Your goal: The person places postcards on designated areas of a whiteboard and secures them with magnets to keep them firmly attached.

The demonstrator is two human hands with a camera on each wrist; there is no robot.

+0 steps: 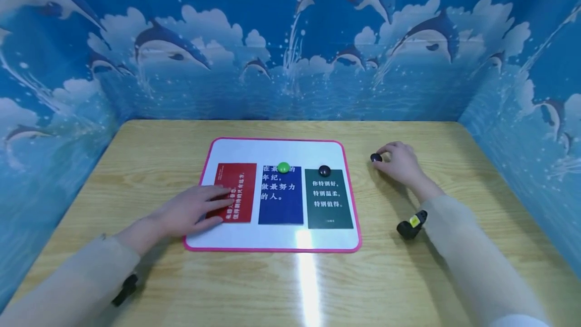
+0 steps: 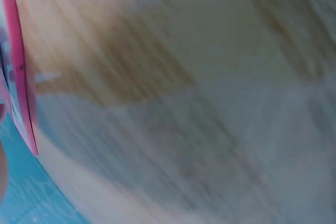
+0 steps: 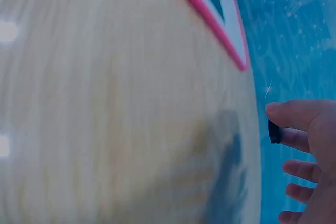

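In the head view a white board (image 1: 277, 238) with a pink rim lies on the table, bearing a red card (image 1: 245, 180), a blue card (image 1: 281, 211) and a green card (image 1: 329, 218). My left hand (image 1: 192, 211) rests on the red card's left part with fingers extended. Right of the board, my right hand (image 1: 399, 163) pinches a round black magnet (image 1: 375, 157) between thumb and finger; the right wrist view shows this black magnet (image 3: 274, 132) too. A green magnet (image 1: 283, 167) sits on the blue card's top edge, another black magnet (image 1: 324, 171) on the green card's.
The wooden table (image 1: 254, 286) extends around the board. A blue dolphin-print curtain (image 1: 272, 90) borders its back and sides. Black wrist devices are on both arms; the right one (image 1: 410, 226) carries a yellow mark. Light glares on the board's front edge.
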